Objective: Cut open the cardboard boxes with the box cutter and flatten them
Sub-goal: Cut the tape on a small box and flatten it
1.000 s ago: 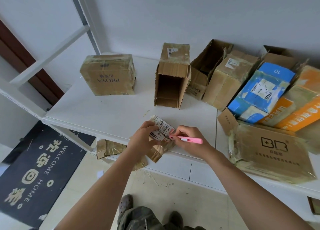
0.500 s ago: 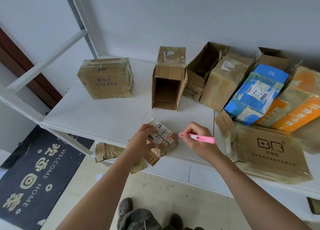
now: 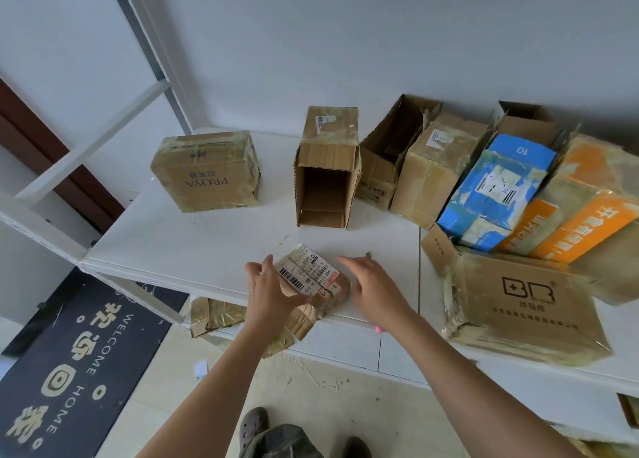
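At six o'clock on the tabletop (image 3: 207,236), both hands frame the small box (image 3: 313,284): left hand (image 3: 268,297) grips it, right hand (image 3: 371,286) spreads relaxed fingers (image 3: 347,261), probably to flatten it.

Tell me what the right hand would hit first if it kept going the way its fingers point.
The right hand points up and left across the shelf. Past the small labelled box beside it, the open-ended box looks first in line, though depth is unclear.
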`<state>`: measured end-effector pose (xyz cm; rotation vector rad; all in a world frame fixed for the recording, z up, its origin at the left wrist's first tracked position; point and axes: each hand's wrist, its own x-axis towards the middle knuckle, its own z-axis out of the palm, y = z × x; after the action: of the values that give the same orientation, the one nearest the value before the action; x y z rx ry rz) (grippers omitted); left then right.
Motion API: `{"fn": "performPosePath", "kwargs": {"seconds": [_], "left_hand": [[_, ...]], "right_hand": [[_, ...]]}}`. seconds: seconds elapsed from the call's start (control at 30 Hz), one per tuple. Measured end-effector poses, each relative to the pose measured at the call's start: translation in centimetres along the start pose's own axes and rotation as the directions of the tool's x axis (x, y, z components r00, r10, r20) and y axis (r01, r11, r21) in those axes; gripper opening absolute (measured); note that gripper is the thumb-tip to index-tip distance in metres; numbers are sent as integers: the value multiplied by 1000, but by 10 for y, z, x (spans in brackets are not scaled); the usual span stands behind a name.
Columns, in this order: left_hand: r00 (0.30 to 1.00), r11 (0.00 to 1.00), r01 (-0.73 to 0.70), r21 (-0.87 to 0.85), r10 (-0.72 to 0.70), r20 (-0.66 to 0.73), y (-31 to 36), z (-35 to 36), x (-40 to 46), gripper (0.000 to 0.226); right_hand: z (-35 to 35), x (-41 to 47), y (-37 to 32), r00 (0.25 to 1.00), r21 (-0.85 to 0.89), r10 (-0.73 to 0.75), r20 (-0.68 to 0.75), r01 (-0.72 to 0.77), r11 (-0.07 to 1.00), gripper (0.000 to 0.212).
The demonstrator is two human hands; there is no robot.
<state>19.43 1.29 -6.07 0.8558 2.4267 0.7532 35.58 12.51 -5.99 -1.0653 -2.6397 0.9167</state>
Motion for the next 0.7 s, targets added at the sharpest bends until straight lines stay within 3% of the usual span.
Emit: {"fn": "performPosePath", "kwargs": {"seconds": [0.1,0.2,0.37,0.57,0.7], "left_hand": [[980,955,200,-220,-194,49,2,4,0,68],[955,861,296,-414,-276,110,-1,6,0,38],[952,854,302,-425,-294,86,3,6,-3,62],[960,845,279,-456,-265,95,11,11,-4,62],[969,863,247,-441,-214,123,11,15,-2,54]], "right_hand": [[14,-1,-18,1000,207,18,0,-18,978,46],[22,-9,-21,998,332,63,-14,-55,942,39],[26,-21,-23,996,427,69,-54,-39,904,41],[16,-20,-20,987,306,119,-110,-80,949,46],[13,-20,-20,989,226,100,-106,-74,971,38]]}}
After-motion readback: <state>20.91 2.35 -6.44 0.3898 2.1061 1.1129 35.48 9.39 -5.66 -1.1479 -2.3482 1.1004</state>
